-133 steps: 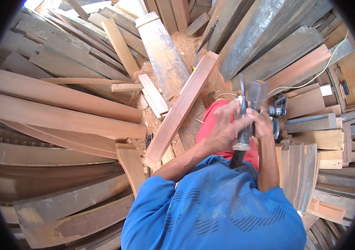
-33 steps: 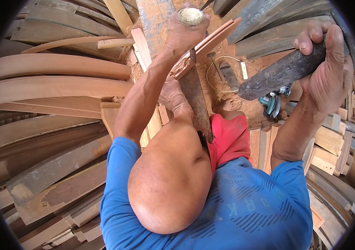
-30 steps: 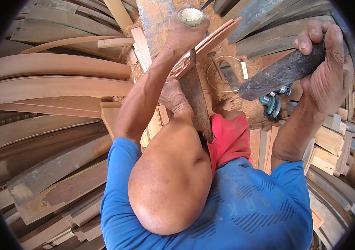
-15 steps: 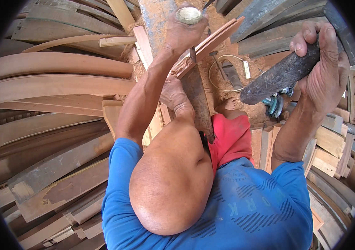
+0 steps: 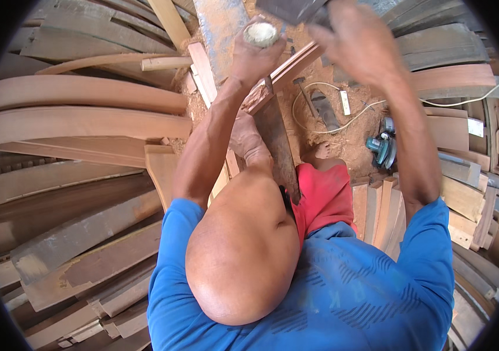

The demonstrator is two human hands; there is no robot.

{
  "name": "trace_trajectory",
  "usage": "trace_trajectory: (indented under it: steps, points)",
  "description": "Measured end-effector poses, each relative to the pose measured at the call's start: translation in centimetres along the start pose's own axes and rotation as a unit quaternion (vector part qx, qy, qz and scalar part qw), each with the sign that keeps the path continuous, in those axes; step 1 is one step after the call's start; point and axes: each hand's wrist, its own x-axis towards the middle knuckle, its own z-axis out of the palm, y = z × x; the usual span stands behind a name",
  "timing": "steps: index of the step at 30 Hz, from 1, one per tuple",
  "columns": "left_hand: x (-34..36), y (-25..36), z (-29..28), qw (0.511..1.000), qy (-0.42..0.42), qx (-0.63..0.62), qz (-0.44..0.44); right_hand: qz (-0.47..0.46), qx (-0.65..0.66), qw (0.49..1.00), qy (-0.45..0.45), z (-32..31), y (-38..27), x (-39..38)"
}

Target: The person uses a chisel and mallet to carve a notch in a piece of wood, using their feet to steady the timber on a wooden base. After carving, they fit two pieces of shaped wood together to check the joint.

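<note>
My left hand [image 5: 256, 55] is wrapped round the handle of what looks like a chisel, its pale, battered round end [image 5: 261, 35] facing up; the blade is hidden. Up and to the right, my right hand [image 5: 358, 44], blurred by motion, grips a dark heavy block [image 5: 296, 8] used like a mallet. That block hangs just right of the handle's end, with a gap between them. Below my left hand lies a reddish grooved wood piece [image 5: 290, 67], its near end rough and splintered. It rests over a dark plank [image 5: 279, 137], beside my bare foot [image 5: 250, 140].
Curved timber pieces [image 5: 85, 96] are stacked on the left. To the right sit a teal power tool [image 5: 382, 149], a pale cable [image 5: 352, 121], a white power strip [image 5: 345, 102] and a hammer [image 5: 304, 93] on sawdust. Upright boards [image 5: 383, 210] stand near my right side.
My right hand has swung the dark block left and away from me, from the right side to near the handle's end. My left hand has shifted slightly left.
</note>
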Motion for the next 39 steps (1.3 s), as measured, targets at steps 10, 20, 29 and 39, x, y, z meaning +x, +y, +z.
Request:
trace_trajectory:
  steps: [10,20,29,39]
  points:
    - [0.5,-0.8,0.1,0.999,0.007,-0.046,-0.021,0.04,-0.061,0.978,-0.195,0.1,-0.7,2.0]
    - [-0.1,-1.5,-1.8,0.997,0.054,0.003,-0.047,-0.125,0.08,0.914,0.377,-2.3,-3.5,2.3]
    - [0.0,-0.9,-1.1,0.967,0.166,0.19,0.025,0.0,0.274,0.952,0.138,-5.7,-2.7,0.5]
    - [-0.2,-0.5,-0.6,0.98,0.163,0.112,-0.017,-0.142,0.263,0.939,0.171,-3.8,-1.2,2.8]
